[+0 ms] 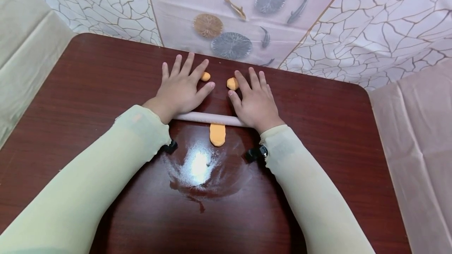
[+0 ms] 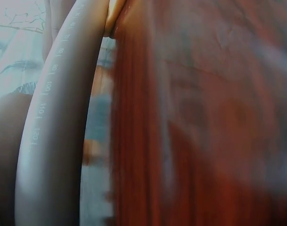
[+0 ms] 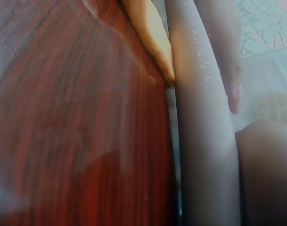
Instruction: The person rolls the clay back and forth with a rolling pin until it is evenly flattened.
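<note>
1. Orange dough strip (image 1: pixel 217 134): flattened, on the table (image 1: pixel 88 85), partly under the rolling pin (image 1: pixel 212 118).
2. Left hand (image 1: pixel 181 88) and right hand (image 1: pixel 256 103): fingers straight and spread, palms pressing the pin's ends.
3. Two small dough lumps (image 1: pixel 205 76) (image 1: pixel 232 83): just beyond the fingertips, between the hands.
4. Flour patch (image 1: pixel 199 166): nearer the person.
5. Patterned cloth (image 1: pixel 233 19): along the table's far edge; bare wood either side.

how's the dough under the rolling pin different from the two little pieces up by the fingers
The dough under the rolling pin is flattened into a long oval strip; the two small pieces are rounded lumps. The strip is clearly bigger than either lump. It lies beside the flour patch, the lumps on bare table. All share the same orange colour.
</note>
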`<state>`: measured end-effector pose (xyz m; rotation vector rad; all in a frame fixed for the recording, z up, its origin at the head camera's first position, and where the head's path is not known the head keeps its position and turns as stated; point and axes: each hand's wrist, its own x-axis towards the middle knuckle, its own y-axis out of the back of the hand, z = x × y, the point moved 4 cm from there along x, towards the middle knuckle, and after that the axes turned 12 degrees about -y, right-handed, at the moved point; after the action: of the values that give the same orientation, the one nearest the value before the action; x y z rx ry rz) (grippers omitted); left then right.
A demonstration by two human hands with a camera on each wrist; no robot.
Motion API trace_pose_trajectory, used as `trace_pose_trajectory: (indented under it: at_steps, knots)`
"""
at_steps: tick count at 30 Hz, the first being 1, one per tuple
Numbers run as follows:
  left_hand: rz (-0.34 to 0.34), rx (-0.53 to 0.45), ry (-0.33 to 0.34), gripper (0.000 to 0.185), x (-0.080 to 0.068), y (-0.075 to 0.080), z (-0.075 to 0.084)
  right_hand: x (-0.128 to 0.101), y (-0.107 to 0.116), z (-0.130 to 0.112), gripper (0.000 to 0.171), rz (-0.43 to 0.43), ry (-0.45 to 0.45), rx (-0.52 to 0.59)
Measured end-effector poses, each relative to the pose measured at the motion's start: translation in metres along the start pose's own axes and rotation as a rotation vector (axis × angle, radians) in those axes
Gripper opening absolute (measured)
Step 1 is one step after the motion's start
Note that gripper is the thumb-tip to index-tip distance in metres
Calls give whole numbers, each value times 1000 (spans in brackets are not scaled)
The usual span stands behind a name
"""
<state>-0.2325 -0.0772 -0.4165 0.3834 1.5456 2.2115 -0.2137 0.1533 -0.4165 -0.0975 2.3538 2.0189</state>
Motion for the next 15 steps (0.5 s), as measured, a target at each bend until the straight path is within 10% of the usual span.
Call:
trace_pose_trajectory:
  at_steps: [15]
  knots:
    - [-106,65,-243,74,-59,-7,49,0,-1,2,71,95,65,32]
